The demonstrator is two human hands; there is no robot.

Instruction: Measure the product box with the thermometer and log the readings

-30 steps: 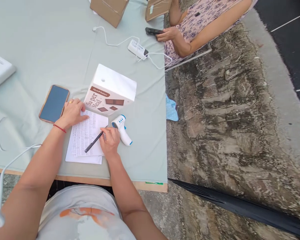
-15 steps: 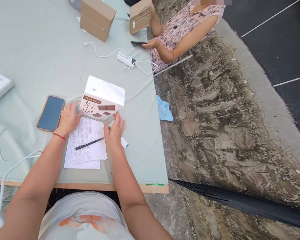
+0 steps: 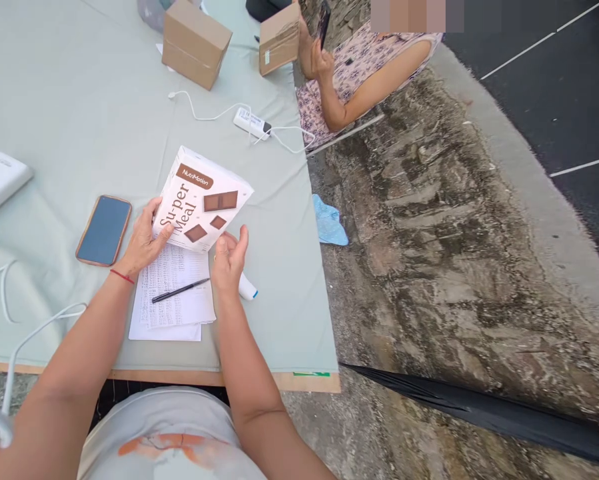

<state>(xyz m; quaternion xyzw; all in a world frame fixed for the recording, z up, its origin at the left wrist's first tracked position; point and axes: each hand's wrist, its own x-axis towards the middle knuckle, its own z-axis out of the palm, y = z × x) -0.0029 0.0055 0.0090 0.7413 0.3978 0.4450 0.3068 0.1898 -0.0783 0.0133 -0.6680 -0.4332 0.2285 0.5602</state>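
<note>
A white snack box (image 3: 206, 200) printed "NutriMotion Su-per Meal" is tilted up over the table, its printed front toward me. My left hand (image 3: 150, 233) grips its lower left corner, thumb on the front and fingers behind. Just off the lower right edge is my right hand (image 3: 230, 261), fingers apart and holding nothing. Below the box lie printed sheets (image 3: 172, 310) with a black pen (image 3: 180, 291) across them. A white object with a blue tip (image 3: 248, 287) lies beside my right wrist, partly hidden by it.
Left of my hands lies a phone (image 3: 103, 230), with a white power bank (image 3: 2, 181) farther left. A cable and white device (image 3: 252, 123) lie beyond the box. Two cardboard boxes (image 3: 195, 43) stand at the back. Another person (image 3: 359, 80) holds a phone at the table's right edge.
The snack box has tipped so its printed front faces up at me. My right hand has come off it and opened. The other person has raised their phone.
</note>
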